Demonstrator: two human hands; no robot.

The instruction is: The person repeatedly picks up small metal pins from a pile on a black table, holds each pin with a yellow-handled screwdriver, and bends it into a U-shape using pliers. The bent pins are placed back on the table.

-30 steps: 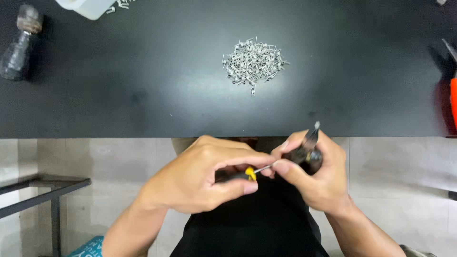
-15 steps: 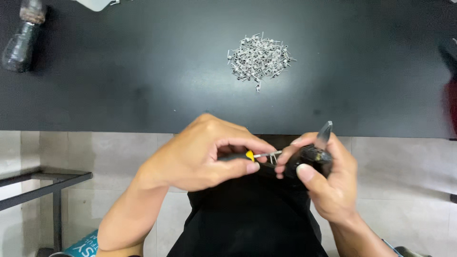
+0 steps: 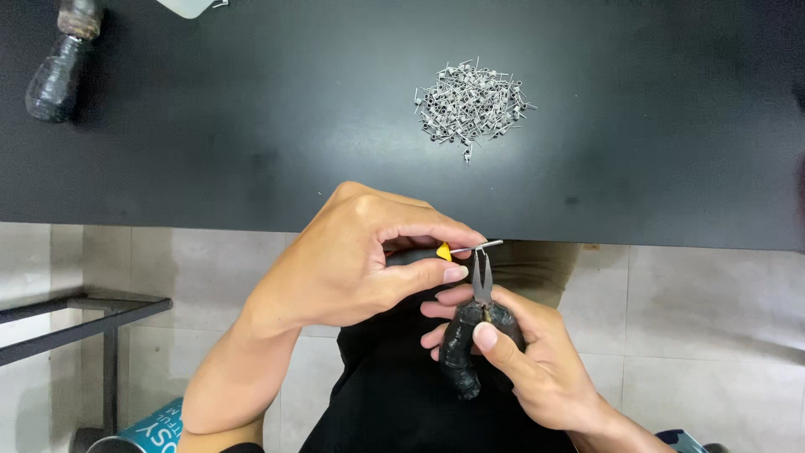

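Gripping pliers [image 3: 480,289] beside table edge [image 3: 629,239]

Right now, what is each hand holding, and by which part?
Left hand: small screwdriver, held by its handle. Right hand: needle-nose pliers, held by the taped handles.

Seen from above, the left hand [image 3: 352,260] grips a small tool with a black handle and yellow collar [image 3: 443,251], its thin metal shaft pointing right. The right hand [image 3: 511,352] holds black-handled needle-nose pliers [image 3: 480,294] upright, tips at that shaft. Beyond, a pile of small metal coils [image 3: 471,105] lies on the black table [image 3: 251,126], a dark bottle [image 3: 59,71] at its far left.
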